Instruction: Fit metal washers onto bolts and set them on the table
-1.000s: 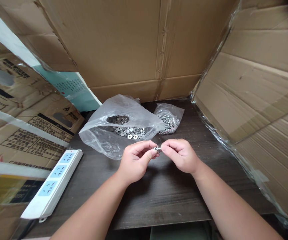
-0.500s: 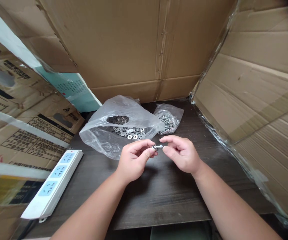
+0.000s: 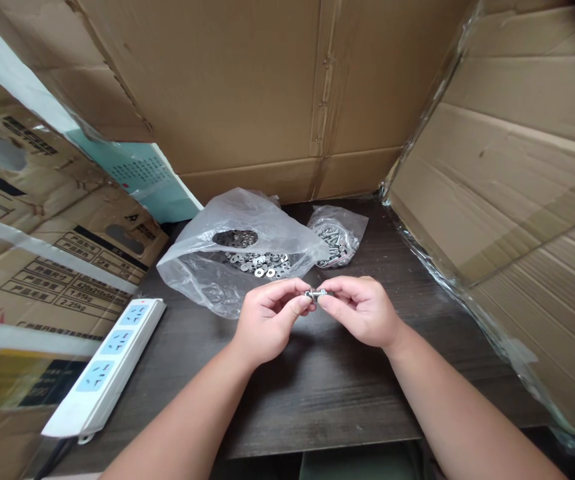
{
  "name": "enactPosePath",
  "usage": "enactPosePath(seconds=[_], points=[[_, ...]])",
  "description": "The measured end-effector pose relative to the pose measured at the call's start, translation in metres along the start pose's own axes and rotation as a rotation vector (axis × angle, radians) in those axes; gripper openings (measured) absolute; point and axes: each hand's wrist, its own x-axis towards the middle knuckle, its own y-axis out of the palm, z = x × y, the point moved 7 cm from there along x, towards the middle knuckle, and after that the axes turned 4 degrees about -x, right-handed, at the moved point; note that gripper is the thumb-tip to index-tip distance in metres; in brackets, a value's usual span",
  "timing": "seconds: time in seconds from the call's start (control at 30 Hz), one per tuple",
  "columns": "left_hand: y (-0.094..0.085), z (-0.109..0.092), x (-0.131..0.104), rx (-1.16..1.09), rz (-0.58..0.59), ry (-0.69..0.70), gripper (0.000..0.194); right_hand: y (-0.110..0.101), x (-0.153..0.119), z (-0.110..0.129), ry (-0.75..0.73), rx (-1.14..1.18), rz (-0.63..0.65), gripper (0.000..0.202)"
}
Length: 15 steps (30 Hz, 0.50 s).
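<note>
A small metal bolt [image 3: 317, 293] lies sideways between my two hands, with a washer around it near the left fingertips. My left hand [image 3: 272, 320] pinches its left end between thumb and fingers. At the other end, my right hand [image 3: 362, 310] has thumb and forefinger closed on the nut-like piece. Behind the hands an open clear plastic bag [image 3: 197, 267] holds many washers [image 3: 262, 263]. To its right, a smaller clear bag [image 3: 354, 227] contains many bolts [image 3: 334, 245].
On the left of the dark table [image 3: 327, 407] lies a white power strip [image 3: 104, 367]. Cardboard walls [image 3: 247, 87] enclose the back and both sides. A light green sheet [image 3: 142, 173] stands at the back left.
My right hand has moved slightly left, and its thumb and forefinger have closed on the right end of the bolt. My left hand has hardly moved.
</note>
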Motion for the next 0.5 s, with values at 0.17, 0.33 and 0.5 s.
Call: enactPosePath(seconds=[0.17,0.33,0.5], points=[[-0.0001,0.0011,-0.0005,0.050,0.004,0.006,0.019,-0.0006,0.0005,0.0026,0.019,0.005,0.013,0.029],[0.0002,0.0026,-0.0003,0.067,0.004,0.009,0.018,-0.0004,0.0015,0.0026,0.024,-0.009,0.007,0.032],[0.0008,0.0046,-0.0001,0.066,0.006,-0.001,0.018,0.0021,0.0024,-0.0002,0.040,-0.022,0.032,0.038]])
